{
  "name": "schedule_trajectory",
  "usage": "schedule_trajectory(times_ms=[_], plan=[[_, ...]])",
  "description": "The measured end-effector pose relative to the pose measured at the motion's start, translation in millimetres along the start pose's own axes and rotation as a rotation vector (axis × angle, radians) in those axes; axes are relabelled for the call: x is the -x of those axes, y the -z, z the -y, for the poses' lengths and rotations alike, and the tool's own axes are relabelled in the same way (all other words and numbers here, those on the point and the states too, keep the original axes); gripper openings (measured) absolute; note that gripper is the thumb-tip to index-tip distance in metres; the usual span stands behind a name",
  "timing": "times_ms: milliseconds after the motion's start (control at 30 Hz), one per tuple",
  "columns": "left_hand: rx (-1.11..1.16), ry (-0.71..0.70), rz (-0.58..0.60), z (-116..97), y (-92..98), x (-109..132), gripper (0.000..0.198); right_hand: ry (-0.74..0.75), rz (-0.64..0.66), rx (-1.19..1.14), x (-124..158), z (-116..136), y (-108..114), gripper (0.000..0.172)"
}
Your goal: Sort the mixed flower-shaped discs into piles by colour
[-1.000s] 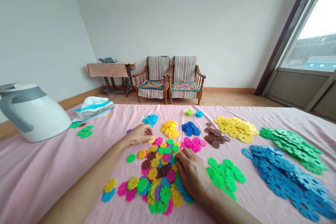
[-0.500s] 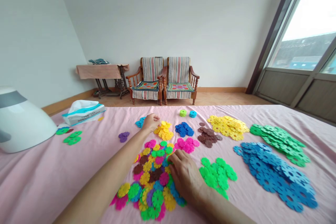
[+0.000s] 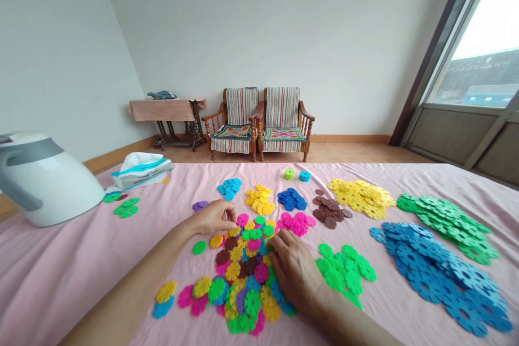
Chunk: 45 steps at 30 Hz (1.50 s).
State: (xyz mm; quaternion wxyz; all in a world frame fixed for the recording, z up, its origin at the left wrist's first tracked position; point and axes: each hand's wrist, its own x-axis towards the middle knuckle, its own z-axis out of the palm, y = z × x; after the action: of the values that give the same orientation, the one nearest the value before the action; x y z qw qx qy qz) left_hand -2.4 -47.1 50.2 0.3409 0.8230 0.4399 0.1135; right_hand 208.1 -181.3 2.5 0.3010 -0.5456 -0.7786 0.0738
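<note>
A heap of mixed-colour plastic snowflake discs (image 3: 247, 267) lies in front of me on the table. At its far left edge is my left hand (image 3: 217, 217), thumb and bent fingers slightly apart, with no disc visible between them. My right hand (image 3: 295, 269) rests on the heap's right side with fingers curled down; its fingertips are partly hidden among the discs. Beyond the heap are sorted piles of light blue discs (image 3: 230, 188), yellow-orange discs (image 3: 259, 200), dark blue discs (image 3: 292, 199), pink discs (image 3: 297, 223) and brown discs (image 3: 330, 211). Purple discs (image 3: 200, 205) sit behind my left hand.
Bright green discs (image 3: 346, 270) lie right of my right hand. Larger yellow (image 3: 363, 197), green (image 3: 446, 224) and blue discs (image 3: 438, 275) spread farther right. A white jug (image 3: 60, 184) and a tissue pack (image 3: 141, 171) stand left. Two small rolls, green (image 3: 289, 174) and blue (image 3: 305, 175), stand far back.
My left hand has come back from beside the light blue and yellow-orange piles to the mixed heap's edge. My right hand stays on the heap. The view has turned slightly left.
</note>
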Motion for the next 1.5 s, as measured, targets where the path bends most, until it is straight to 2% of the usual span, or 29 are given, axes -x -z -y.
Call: schedule_trajectory(times_ms=[267, 367, 633, 933, 1067, 1133, 1200, 1367, 1500], plan=[[-0.042, 0.001, 0.013, -4, -10.6, 4, 0.02, -0.008, 0.004, -0.002, 0, 1, 2, 0.013], [-0.026, -0.01, -0.01, -6, -8.6, 4, 0.02, -0.001, -0.002, -0.004, -1, 0, 1, 0.013], [0.129, 0.016, 0.077, -4, -1.0, 5, 0.015, 0.002, 0.002, -0.004, 0, -1, 0, 0.013], [0.074, 0.001, 0.059, -6, 0.4, 6, 0.012, -0.006, 0.003, -0.007, 0, 0, 1, 0.013], [0.165, -0.017, 0.086, -5, 5.7, 7, 0.014, -0.018, 0.021, -0.013, 0, 1, 3, 0.013], [0.226, -0.011, 0.046, -3, 5.2, 3, 0.014, -0.02, 0.027, -0.016, -1, 0, 2, 0.012], [0.267, 0.001, -0.05, -2, 0.9, -7, 0.014, -0.017, 0.023, -0.017, -1, 0, 1, 0.012], [0.278, 0.031, -0.279, -1, -16.3, -46, 0.013, -0.007, 0.013, -0.019, 0, -1, -1, 0.012], [0.265, 0.045, -0.431, 1, -18.6, -66, 0.011, -0.015, 0.019, -0.024, 0, 0, 1, 0.012]])
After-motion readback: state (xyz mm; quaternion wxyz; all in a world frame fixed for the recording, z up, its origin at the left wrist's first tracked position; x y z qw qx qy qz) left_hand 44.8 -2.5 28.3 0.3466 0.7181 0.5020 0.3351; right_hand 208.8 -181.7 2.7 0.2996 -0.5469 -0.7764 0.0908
